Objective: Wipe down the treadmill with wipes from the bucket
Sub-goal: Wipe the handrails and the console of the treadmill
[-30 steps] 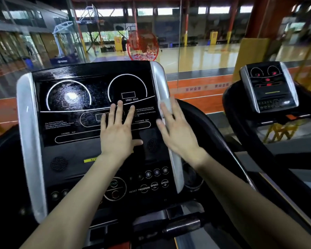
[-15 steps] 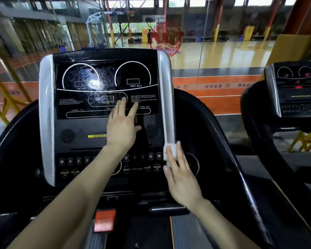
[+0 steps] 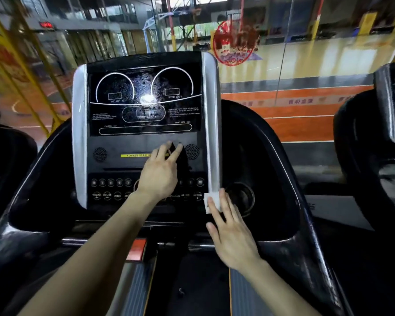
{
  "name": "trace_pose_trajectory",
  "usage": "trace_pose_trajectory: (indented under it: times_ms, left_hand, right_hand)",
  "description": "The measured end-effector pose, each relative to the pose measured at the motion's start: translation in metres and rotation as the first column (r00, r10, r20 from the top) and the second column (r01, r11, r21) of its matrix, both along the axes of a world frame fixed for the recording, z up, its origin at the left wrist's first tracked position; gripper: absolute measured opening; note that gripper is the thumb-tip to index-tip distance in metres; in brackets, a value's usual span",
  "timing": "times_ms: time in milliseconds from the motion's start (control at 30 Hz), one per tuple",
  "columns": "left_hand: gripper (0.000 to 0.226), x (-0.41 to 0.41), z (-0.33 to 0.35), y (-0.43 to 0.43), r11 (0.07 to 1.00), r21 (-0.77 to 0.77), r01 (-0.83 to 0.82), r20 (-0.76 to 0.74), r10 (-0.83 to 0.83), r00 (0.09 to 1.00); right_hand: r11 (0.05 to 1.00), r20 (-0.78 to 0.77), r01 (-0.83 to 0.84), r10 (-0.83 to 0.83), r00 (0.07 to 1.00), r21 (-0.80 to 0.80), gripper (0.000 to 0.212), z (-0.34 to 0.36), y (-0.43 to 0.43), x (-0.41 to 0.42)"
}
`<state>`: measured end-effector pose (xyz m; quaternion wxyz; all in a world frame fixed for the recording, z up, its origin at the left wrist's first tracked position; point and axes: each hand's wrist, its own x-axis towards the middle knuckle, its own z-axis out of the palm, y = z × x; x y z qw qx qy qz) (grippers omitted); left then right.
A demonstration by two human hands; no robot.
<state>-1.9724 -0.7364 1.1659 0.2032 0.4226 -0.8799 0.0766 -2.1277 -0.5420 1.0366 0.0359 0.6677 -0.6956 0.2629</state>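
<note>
The right hand [image 3: 232, 236] lies flat with straight fingers, its fingertips pressing a small white folded wipe [image 3: 208, 202] against the lower right corner of the console [image 3: 146, 140]. The wipe sits at the bottom end of the smooth silver strip [image 3: 211, 122] that runs up the console's right edge; a matching strip [image 3: 79, 133] runs up the left edge. The left hand [image 3: 160, 173] is open too, fingers spread and straight, resting on the matte black panel in the lower middle of the console and holding nothing. Its fingers cover the end of a yellow label [image 3: 135, 155] that reads "ALWAYS ST…", between two round perforated speaker grilles [image 3: 100, 153].

Above, the glossy black display [image 3: 144, 99] has two white arcs, one marked "SPEED km/h", and is speckled and glaring. Under the hands a row of round buttons [image 3: 110, 182] stands above others marked "INCLINE", "MODE", "PROGRAM" and "SPEED". A round black cup holder [image 3: 242, 197] sits just right of the wipe. The treadmill [image 3: 271, 144] has curved, glossy black side arms, and a red tab [image 3: 136, 249] below the console. A second treadmill [image 3: 388, 99] stands at the right.
</note>
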Motion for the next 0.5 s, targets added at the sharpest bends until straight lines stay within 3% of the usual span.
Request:
trace_pose_trajectory:
  times_ms: [133, 267, 400, 500]
  left_hand:
    - [0.066, -0.004, -0.004, -0.001, 0.999, 0.021, -0.04, -0.008, 0.04, 0.999]
    - [0.067, 0.0, -0.005, -0.005, 0.999, 0.036, -0.018, -0.005, 0.019, 1.0]
    - [0.07, 0.003, -0.008, -0.008, 1.0, 0.015, 0.003, -0.009, -0.002, 1.0]
    - [0.073, 0.006, -0.008, -0.011, 0.999, 0.043, 0.026, -0.016, -0.025, 1.0]
  right_hand:
    - [0.994, -0.02, 0.042, -0.044, 0.999, -0.101, 0.064, 0.046, -0.053, -0.025]
    - [0.987, 0.069, 0.087, -0.078, 0.994, -0.137, 0.066, 0.09, -0.089, -0.024]
    - [0.989, -0.067, 0.04, -0.05, 0.997, -0.144, 0.073, 0.053, -0.049, 0.002]
    - [0.992, -0.062, 0.043, -0.05, 0.997, -0.115, 0.071, 0.02, -0.028, 0.003]
